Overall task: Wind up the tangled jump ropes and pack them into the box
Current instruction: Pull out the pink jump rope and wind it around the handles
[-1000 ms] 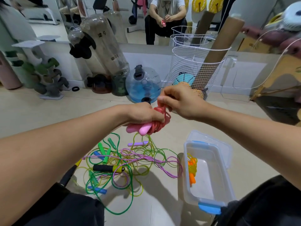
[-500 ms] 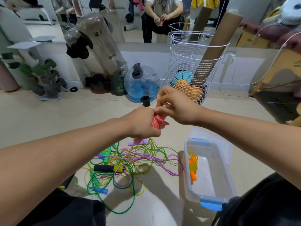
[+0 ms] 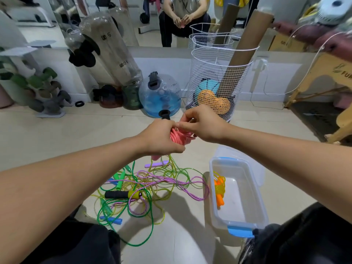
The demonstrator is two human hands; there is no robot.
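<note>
The clear plastic box with blue clips [image 3: 238, 197] looks smooth and faintly frosted. Left of it, the tangled green and yellow ropes [image 3: 133, 189] are glossy translucent plastic cord, while the purple rope [image 3: 194, 189] seems braided and matt. The black handle [image 3: 116, 194] looks like soft foam, though it's hard to be sure. Beyond the box, the white wire basket [image 3: 219, 77] is coated metal mesh holding a rough brown cardboard tube [image 3: 245, 40]. The pink coil [image 3: 179, 137] is shiny plastic.
</note>
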